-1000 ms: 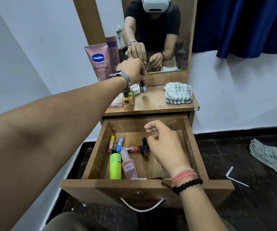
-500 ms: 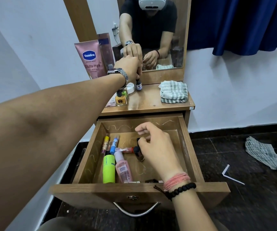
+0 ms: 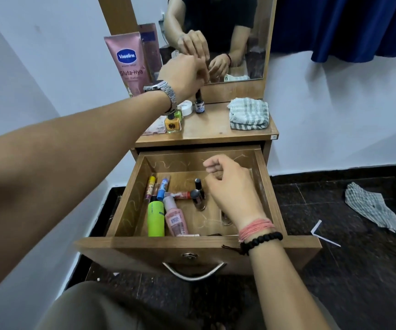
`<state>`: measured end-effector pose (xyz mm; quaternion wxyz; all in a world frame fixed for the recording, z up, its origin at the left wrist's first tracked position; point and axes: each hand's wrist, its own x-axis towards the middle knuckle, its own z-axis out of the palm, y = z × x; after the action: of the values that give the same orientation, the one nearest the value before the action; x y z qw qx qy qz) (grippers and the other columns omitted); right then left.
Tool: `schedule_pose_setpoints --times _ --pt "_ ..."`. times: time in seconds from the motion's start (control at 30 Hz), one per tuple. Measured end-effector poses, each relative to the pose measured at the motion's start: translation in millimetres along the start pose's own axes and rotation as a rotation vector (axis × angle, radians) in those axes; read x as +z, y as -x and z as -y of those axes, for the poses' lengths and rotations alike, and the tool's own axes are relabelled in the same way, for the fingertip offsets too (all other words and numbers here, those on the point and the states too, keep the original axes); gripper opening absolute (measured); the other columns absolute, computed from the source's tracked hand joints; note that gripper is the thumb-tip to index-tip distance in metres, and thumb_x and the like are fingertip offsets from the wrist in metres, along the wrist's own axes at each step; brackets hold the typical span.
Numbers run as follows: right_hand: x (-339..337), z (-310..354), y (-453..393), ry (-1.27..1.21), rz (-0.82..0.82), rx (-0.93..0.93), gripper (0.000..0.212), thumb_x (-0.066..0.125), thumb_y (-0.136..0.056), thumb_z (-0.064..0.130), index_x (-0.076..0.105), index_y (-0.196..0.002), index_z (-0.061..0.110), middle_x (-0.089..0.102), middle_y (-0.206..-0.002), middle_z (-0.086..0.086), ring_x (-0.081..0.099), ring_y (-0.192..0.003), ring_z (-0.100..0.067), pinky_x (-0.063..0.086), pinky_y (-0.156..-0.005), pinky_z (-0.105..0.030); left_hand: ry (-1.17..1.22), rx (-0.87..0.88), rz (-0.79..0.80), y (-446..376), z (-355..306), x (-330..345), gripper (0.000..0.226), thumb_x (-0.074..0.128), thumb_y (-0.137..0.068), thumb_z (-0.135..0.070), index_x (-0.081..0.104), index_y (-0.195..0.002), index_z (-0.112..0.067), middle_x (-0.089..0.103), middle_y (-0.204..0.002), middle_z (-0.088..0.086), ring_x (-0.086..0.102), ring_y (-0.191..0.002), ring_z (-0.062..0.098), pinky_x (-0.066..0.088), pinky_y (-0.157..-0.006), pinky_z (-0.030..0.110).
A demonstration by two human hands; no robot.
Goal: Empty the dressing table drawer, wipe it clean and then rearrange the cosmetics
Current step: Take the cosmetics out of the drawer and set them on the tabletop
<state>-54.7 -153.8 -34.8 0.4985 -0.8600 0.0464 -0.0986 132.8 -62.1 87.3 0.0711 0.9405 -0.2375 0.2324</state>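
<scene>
Drawer [image 3: 261, 186]: pulled open, holding one green tube [image 3: 156, 219], one pink bottle [image 3: 175, 219], three slim sticks at the left, two dark-capped bottles [image 3: 198, 195].
Surface [image 3: 211, 127]: one yellow bottle [image 3: 173, 123], one white jar [image 3: 185, 107], one folded striped cloth [image 3: 249, 113], one Vaseline tube [image 3: 129, 63].
Left hand [image 3: 185, 75]: fingertips pinched on the cap of a small dark bottle [image 3: 199, 106] standing on the surface.
Right hand [image 3: 232, 189]: above the drawer, fingers loosely curled, holding nothing visible.
</scene>
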Motion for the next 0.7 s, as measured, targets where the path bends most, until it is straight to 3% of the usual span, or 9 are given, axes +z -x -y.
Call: schedule_pose_setpoints --times 0.13,0.23,0.33,0.43,0.57,0.7 --pt "-9 -6 -3 0.014 -0.039 0.039 0.023 0.053 -0.087 0.014 0.062 -0.1 0.031 0.064 -0.098 0.014 0.062 -0.092 -0.008 0.053 -0.084 -0.032 0.169 0.059 -0.09 50 -5 -15 0.018 0.055 -0.088 -0.024 0.07 -0.098 -0.027 0.069 -0.092 -0.011 0.063 -0.085 0.01 0.055 -0.075 0.034" --pt "-12 -9 -2 0.024 -0.055 0.039 0.021 0.053 -0.089 0.016 0.062 -0.101 0.03 0.063 -0.098 0.015 0.061 -0.09 -0.006 0.052 -0.079 -0.028 0.225 0.063 -0.077 89 4 -12 0.014 0.058 -0.09 -0.022 0.07 -0.098 -0.024 0.07 -0.092 -0.01 0.064 -0.081 0.007 0.055 -0.073 0.033" --pt "-12 -9 1 0.028 -0.073 0.03 0.02 0.053 -0.089 0.016 0.062 -0.102 0.029 0.063 -0.098 0.014 0.061 -0.089 -0.006 0.051 -0.079 -0.027 0.272 0.028 0.081 126 12 3 0.013 0.06 -0.09 -0.019 0.069 -0.098 -0.024 0.071 -0.094 -0.008 0.063 -0.082 0.004 0.054 -0.074 0.027" --pt "-11 -8 2 0.024 -0.072 0.023 0.022 0.052 -0.089 0.014 0.062 -0.102 0.028 0.063 -0.098 0.013 0.06 -0.089 -0.007 0.052 -0.083 -0.028 0.252 0.019 0.25 153 14 21 0.014 0.062 -0.089 -0.018 0.069 -0.098 -0.026 0.07 -0.095 -0.01 0.063 -0.087 0.004 0.056 -0.08 0.032" --pt "-12 -8 3 0.014 -0.07 0.024 0.022 0.052 -0.089 0.013 0.062 -0.103 0.027 0.062 -0.098 0.014 0.06 -0.09 -0.005 0.051 -0.085 -0.029 0.268 -0.041 0.332 168 12 37 0.015 0.065 -0.086 -0.018 0.069 -0.098 -0.025 0.071 -0.095 -0.011 0.065 -0.089 0.006 0.055 -0.08 0.031" --pt "-11 -10 2 0.008 -0.075 0.015 0.022 0.053 -0.089 0.013 0.062 -0.103 0.027 0.063 -0.099 0.013 0.059 -0.088 -0.003 0.051 -0.082 -0.026 0.205 0.006 0.379 169 3 49 0.018 0.063 -0.087 -0.021 0.068 -0.104 -0.024 0.07 -0.105 -0.006 0.064 -0.097 0.014 0.051 -0.082 0.03"
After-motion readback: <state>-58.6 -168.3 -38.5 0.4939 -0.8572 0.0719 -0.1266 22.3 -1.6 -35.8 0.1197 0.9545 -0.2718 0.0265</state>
